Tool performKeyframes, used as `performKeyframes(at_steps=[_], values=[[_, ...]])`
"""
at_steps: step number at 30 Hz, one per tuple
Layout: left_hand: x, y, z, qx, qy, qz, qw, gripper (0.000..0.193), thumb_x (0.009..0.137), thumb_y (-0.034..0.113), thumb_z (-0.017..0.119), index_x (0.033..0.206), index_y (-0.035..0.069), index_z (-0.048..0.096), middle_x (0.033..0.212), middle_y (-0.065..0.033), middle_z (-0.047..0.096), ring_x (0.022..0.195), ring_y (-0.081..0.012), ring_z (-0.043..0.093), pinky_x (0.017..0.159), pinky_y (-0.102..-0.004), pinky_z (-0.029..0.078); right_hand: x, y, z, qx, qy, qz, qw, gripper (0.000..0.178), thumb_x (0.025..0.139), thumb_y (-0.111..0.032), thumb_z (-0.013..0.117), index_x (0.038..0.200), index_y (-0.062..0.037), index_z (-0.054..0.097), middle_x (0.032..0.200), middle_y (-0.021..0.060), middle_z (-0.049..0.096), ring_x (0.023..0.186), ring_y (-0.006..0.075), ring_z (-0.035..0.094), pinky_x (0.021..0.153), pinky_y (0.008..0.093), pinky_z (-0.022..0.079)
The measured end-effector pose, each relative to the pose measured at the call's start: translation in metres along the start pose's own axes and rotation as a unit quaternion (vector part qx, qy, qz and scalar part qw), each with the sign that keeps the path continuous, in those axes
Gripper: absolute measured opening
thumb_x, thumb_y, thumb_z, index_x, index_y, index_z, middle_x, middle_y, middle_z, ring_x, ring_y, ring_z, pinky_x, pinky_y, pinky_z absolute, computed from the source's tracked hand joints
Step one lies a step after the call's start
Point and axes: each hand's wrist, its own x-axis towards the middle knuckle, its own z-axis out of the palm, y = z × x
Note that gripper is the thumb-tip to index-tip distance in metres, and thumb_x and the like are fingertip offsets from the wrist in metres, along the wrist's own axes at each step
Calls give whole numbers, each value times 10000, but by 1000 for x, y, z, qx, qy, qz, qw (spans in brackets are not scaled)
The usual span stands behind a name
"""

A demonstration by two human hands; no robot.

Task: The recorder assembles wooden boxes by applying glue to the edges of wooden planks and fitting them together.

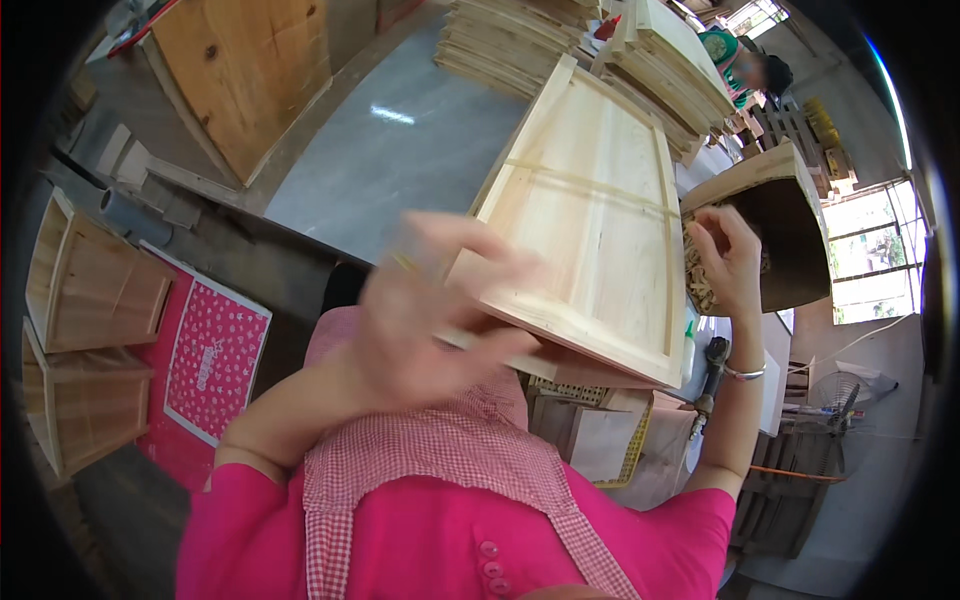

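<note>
A pale wooden framed panel (590, 215) lies in front of me on the table, with a thin yellowish band (600, 187) across it. My left hand (425, 310) is over the near left corner of the panel, smeared by motion; whether it touches the wood or holds anything I cannot tell. To the right of the panel, my right hand (730, 258) is raised at the mouth of a cardboard box (790, 225). Its fingers are curled in toward the thumb, and anything between them is too small to make out. Small pale wooden pieces (698, 270) lie inside the box.
Stacks of wooden panels (510, 45) stand at the table's far side. A grey tabletop (390, 150) stretches left of the panel. Beside my right forearm lies a black-handled tool (715, 352), near a white bottle (689, 350). Wooden boxes (100, 300) stand low left. Another person (745, 70) is far right.
</note>
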Motion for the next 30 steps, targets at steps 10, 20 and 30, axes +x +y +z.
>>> performKeyframes(at_steps=[10, 20, 30], values=[[-13, -48, -8, -198, -53, -116, 972, 541, 684, 50, 791, 1211, 23, 673, 1448, -167, 495, 949, -229, 576, 863, -330, 499, 124, -62, 73, -77, -107, -290, 948, 158, 868, -182, 669, 834, -31, 634, 803, 133, 623, 756, 356, 624, 653, 438, 487], [-19, -69, -3, -166, -68, -68, 981, 510, 751, 260, 794, 1188, 25, 674, 1377, -263, 546, 1012, -307, 583, 898, -400, 460, 124, 21, 49, 50, -52, -119, 990, 297, 937, -269, 669, 879, 21, 649, 617, 63, 466, 586, 128, 426, 533, 297, 378], [-32, -68, -3, -173, -50, -129, 975, 456, 801, 226, 776, 1218, 92, 651, 1440, -255, 484, 1277, -374, 497, 1069, -473, 366, -46, 315, 133, -142, 83, 371, 914, 355, 878, -303, 616, 998, 26, 677, 972, 304, 667, 945, 473, 644, 859, 527, 510]])
